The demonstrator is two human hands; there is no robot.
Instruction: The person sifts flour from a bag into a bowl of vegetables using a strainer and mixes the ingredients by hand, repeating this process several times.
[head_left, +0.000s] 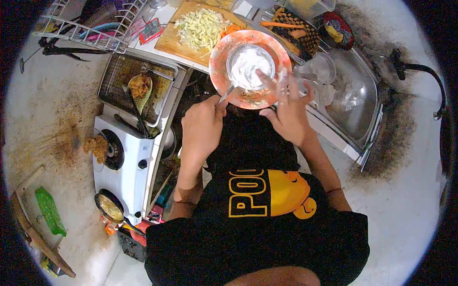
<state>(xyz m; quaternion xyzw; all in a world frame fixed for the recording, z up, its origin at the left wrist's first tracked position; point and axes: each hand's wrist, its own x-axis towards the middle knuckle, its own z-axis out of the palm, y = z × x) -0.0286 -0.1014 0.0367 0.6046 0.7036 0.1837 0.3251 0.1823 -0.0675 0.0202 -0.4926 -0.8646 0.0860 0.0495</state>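
My left hand is closed around the thin metal handle of a round sieve full of white powder. Beneath the sieve is an orange bowl, its inside smeared with white. Over the bowl's right side I see my right hand, fingers apart and dusted with white, one fingertip overlapping the sieve's edge. Just beyond the bowl lies a wooden cutting board with shredded cabbage and some shredded carrot.
A knife and a carrot lie behind the bowl. To the right is a metal sink. On the left stand a white stove with a small pan, and a tray with fried food in a strainer.
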